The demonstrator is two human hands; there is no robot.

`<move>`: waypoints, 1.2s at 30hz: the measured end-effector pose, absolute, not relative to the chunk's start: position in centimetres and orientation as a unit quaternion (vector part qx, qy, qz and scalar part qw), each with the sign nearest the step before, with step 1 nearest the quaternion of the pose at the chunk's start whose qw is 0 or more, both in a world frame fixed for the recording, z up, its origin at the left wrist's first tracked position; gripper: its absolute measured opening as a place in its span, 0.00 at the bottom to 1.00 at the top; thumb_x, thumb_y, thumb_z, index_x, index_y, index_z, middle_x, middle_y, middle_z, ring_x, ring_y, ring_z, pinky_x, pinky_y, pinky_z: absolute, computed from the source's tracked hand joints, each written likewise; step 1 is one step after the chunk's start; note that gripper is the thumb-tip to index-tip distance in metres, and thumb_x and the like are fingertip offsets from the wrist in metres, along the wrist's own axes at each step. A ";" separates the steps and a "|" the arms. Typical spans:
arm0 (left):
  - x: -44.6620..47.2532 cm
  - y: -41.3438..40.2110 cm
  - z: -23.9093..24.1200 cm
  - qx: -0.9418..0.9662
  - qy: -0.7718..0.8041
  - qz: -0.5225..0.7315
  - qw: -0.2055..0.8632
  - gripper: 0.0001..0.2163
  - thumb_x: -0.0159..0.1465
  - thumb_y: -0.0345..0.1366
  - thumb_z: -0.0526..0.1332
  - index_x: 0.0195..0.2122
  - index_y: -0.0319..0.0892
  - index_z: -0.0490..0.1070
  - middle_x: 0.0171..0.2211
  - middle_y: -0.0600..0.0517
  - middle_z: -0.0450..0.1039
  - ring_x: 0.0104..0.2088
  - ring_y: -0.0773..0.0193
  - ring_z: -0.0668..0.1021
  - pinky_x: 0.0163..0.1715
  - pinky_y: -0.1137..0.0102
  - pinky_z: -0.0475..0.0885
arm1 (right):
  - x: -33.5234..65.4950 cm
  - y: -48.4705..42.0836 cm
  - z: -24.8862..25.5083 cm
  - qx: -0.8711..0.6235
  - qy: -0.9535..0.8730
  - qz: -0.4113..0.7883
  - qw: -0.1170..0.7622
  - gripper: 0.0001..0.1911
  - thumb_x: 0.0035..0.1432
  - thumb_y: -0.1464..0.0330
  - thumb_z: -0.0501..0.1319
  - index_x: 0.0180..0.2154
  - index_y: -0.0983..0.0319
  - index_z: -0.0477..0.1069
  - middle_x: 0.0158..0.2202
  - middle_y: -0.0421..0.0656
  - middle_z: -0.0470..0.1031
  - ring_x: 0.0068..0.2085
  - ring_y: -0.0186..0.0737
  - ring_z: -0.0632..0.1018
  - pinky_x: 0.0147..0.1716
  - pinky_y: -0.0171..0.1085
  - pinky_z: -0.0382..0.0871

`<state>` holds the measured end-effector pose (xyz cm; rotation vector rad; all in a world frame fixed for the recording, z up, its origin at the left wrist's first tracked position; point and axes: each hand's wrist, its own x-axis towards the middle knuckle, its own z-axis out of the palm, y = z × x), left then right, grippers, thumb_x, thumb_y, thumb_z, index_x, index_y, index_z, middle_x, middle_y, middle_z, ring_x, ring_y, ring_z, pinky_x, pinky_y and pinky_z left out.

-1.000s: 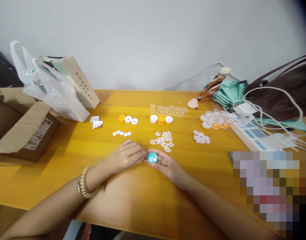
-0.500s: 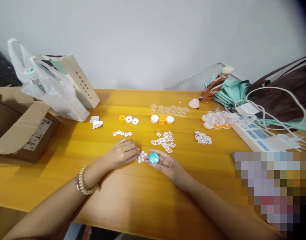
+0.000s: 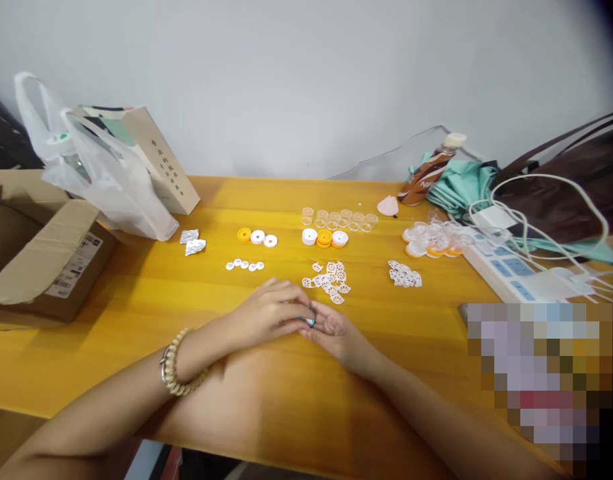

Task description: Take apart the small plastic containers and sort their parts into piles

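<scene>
My right hand (image 3: 340, 337) holds a small round teal cap (image 3: 311, 321) by its edge, between thumb and fingers. Over that cap reaches my left hand (image 3: 273, 308), its fingers drawn together and covering most of it; what they pinch, if anything, is hidden. The white discs under my left hand cannot be seen. Beyond my hands lie several white openwork plastic pieces (image 3: 331, 280) in a loose pile. A row of small white discs with grey marks (image 3: 244, 265) lies farther left.
Behind are white and orange rings (image 3: 257, 237), stacked round parts (image 3: 324, 238) and clear cups (image 3: 343, 219). Foil pieces (image 3: 194, 246) and a cardboard box (image 3: 81, 287) stand left. Bagged parts (image 3: 431, 240), a power strip (image 3: 521, 277) and a bottle (image 3: 429, 175) are right.
My left hand has moved right, from the loose white discs onto the teal cap, which it now mostly covers. My right hand has stayed nearly in place, still holding the cap.
</scene>
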<state>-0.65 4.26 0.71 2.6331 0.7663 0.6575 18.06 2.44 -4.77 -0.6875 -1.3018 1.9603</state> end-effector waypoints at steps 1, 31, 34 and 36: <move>-0.6 4.4 0.7 0.921 0.272 0.221 0.168 0.07 0.64 0.37 0.57 0.41 0.45 0.72 0.40 0.50 0.73 0.42 0.64 0.72 0.43 0.68 0.65 | 18.0 2.5 -4.8 -0.262 -0.501 0.753 0.337 0.20 0.53 0.66 0.64 0.48 0.60 0.64 0.43 0.43 0.74 0.45 0.35 0.75 0.53 0.39 0.63; -1.0 4.2 -0.9 0.955 0.132 0.254 -0.081 0.06 0.65 0.28 0.54 0.41 0.39 0.69 0.40 0.45 0.76 0.42 0.63 0.76 0.39 0.65 0.67 | 18.1 2.4 -4.7 -0.257 -0.498 0.765 0.317 0.24 0.52 0.67 0.64 0.51 0.60 0.63 0.44 0.45 0.75 0.45 0.37 0.76 0.51 0.40 0.65; -1.5 4.2 -0.5 0.951 0.134 0.267 -0.078 0.05 0.65 0.30 0.55 0.41 0.40 0.69 0.41 0.46 0.76 0.42 0.64 0.76 0.39 0.66 0.67 | 18.2 2.5 -4.7 -0.263 -0.491 0.767 0.319 0.25 0.51 0.66 0.65 0.50 0.60 0.63 0.44 0.45 0.75 0.44 0.36 0.76 0.51 0.41 0.65; -2.5 4.5 -0.3 0.948 0.139 0.274 -0.086 0.07 0.64 0.30 0.56 0.43 0.41 0.68 0.41 0.47 0.76 0.43 0.64 0.76 0.39 0.66 0.67 | 18.4 2.5 -4.6 -0.274 -0.487 0.764 0.323 0.24 0.50 0.66 0.66 0.49 0.60 0.64 0.44 0.45 0.75 0.45 0.37 0.76 0.52 0.41 0.64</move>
